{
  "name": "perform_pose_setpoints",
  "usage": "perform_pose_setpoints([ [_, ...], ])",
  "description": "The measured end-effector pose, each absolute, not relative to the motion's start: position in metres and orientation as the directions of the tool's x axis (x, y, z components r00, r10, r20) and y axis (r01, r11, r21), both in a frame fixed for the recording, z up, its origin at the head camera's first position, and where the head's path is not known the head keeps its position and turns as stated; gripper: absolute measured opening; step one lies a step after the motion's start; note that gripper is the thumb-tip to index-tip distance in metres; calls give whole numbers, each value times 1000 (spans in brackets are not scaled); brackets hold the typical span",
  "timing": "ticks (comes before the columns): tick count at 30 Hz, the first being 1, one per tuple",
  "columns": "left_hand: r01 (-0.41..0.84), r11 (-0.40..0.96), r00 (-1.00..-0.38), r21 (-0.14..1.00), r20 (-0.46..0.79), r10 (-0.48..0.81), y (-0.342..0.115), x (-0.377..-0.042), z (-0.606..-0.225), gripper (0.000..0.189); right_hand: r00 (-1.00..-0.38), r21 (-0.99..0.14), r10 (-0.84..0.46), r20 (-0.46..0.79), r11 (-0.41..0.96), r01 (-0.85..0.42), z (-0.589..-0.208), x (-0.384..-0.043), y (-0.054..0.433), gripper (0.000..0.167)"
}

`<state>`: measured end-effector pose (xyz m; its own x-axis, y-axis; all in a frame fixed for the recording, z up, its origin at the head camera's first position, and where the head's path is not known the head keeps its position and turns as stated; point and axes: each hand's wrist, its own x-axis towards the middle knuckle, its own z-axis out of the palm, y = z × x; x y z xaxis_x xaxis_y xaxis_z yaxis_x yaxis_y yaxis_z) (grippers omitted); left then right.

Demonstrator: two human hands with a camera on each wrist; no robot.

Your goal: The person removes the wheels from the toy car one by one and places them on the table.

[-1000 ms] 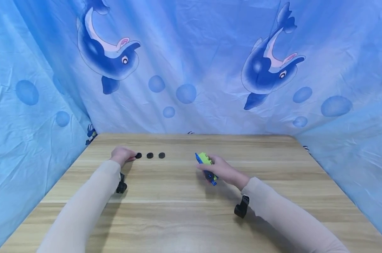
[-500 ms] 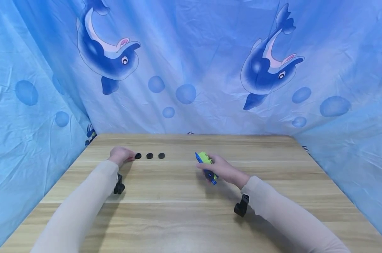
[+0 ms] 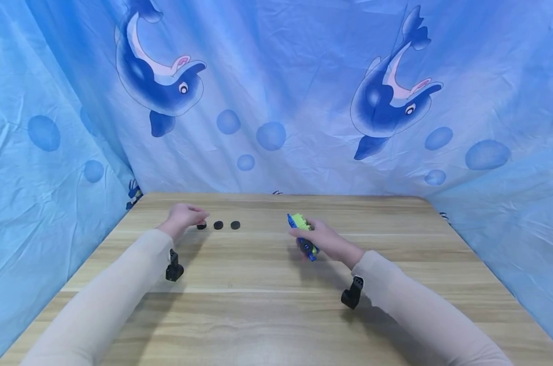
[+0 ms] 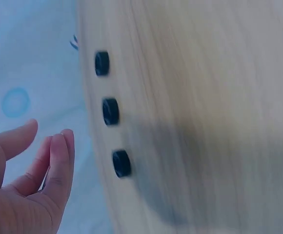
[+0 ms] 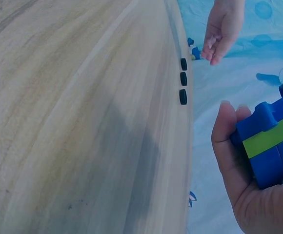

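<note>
Three small black toy wheels (image 3: 218, 225) lie in a row near the table's far edge, and show as thick discs in the left wrist view. Above the leftmost wheel (image 4: 121, 163) is my left hand (image 3: 185, 218), raised off the table. Its thumb and fingers stand apart with nothing between them. My right hand (image 3: 326, 239) grips a blue and lime-green building-block toy car (image 5: 273, 141) above the table, fingers on one side and palm on the other. A black wheel (image 3: 306, 246) shows on the car's side; the hand hides part of its body.
The wood-grain table (image 3: 258, 305) ends at a far edge just behind the wheels. A blue cloth (image 3: 276, 91) printed with dolphins and bubbles hangs behind and along both sides. Each wrist wears a small black camera.
My left hand has lifted from beside the leftmost wheel and now hovers over it, fingers parted. The right hand, with the toy car, has shifted slightly up and right in view.
</note>
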<state>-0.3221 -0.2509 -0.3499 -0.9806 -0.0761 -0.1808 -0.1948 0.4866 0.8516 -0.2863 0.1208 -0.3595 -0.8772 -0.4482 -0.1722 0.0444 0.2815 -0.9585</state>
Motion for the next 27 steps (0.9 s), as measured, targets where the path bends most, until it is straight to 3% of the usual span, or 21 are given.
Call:
perform_pose_setpoints([
  [6, -195, 441, -975, 876, -224, 13, -224, -315, -342, 59, -901, -969, -407, -148, 240, 51, -356, -286, 122, 51],
  [13, -77, 372, -967, 925, -160, 197, -181, -303, -347, 49, -921, -965, -363, -141, 258, 46, -352, -285, 122, 44],
  [27, 45, 375, -855, 926, -159, 494, -101, -262, -346, 54, -903, -952, -420, -88, 302, -48, -347, -287, 124, 45],
])
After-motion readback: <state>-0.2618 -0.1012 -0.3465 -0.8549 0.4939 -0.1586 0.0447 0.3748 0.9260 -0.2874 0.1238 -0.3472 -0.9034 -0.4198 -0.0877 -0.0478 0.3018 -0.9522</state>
